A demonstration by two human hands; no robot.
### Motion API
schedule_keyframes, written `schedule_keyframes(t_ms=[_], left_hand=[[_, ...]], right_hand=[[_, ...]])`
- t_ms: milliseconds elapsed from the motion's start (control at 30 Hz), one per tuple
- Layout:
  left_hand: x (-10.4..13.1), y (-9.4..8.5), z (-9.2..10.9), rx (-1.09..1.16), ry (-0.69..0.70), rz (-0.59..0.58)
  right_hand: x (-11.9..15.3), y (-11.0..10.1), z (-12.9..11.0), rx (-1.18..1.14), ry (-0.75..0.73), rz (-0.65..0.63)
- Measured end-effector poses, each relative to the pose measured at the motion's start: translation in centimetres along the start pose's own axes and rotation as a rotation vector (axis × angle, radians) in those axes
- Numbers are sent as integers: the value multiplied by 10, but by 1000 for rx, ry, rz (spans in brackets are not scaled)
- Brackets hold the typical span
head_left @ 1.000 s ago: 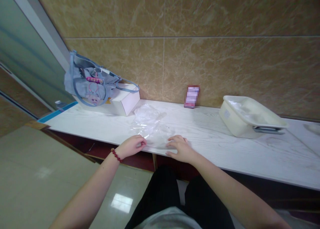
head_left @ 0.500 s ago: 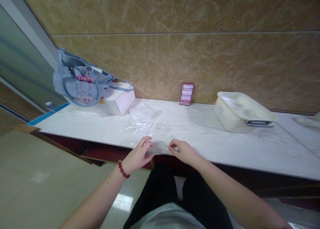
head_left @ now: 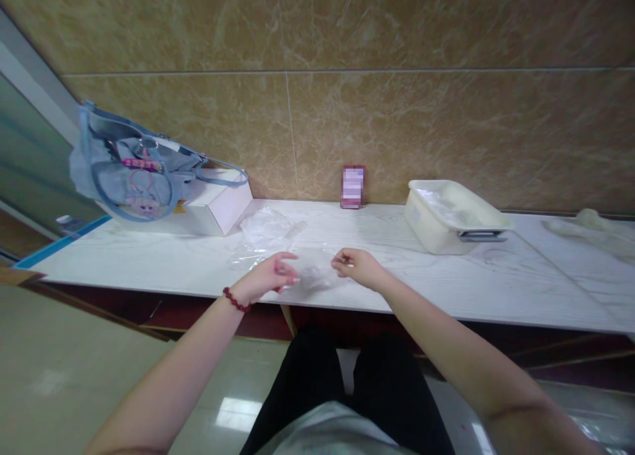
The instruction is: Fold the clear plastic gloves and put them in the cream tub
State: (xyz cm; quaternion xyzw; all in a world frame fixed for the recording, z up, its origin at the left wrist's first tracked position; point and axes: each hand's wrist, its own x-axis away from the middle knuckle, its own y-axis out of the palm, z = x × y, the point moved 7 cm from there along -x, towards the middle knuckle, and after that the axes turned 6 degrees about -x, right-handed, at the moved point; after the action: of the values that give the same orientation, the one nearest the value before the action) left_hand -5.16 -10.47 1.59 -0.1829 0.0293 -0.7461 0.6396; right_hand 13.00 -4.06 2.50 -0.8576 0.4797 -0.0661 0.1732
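Note:
A clear plastic bag lies near the front edge of the counter, between my two hands. My right hand pinches the bag's right side between thumb and fingertips. At the bag's left side is my left hand, with a red bead bracelet on the wrist. Its fingers are half bent and apart, the tips at or just over the film; whether they touch it I cannot make out. Just behind lies a crumpled heap of clear plastic bags.
A blue handbag rests on a white box at the left. A phone leans against the tiled wall. To the right stands a cream plastic bin with clear film inside. Pale crumpled material lies at far right.
Both hands have moved slightly forward over the counter, and the bag has shifted with them. My left fingers have straightened somewhat. The camera view has turned to the right.

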Motion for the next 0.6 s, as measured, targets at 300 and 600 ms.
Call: schedule_keyframes(t_ms=[300, 600], left_hand=[[-126, -22, 98, 275, 48, 101], [-170, -27, 176, -48, 491, 359]], right_hand=[[-89, -97, -24, -147, 13, 377], [-98, -166, -60, 136, -211, 558]])
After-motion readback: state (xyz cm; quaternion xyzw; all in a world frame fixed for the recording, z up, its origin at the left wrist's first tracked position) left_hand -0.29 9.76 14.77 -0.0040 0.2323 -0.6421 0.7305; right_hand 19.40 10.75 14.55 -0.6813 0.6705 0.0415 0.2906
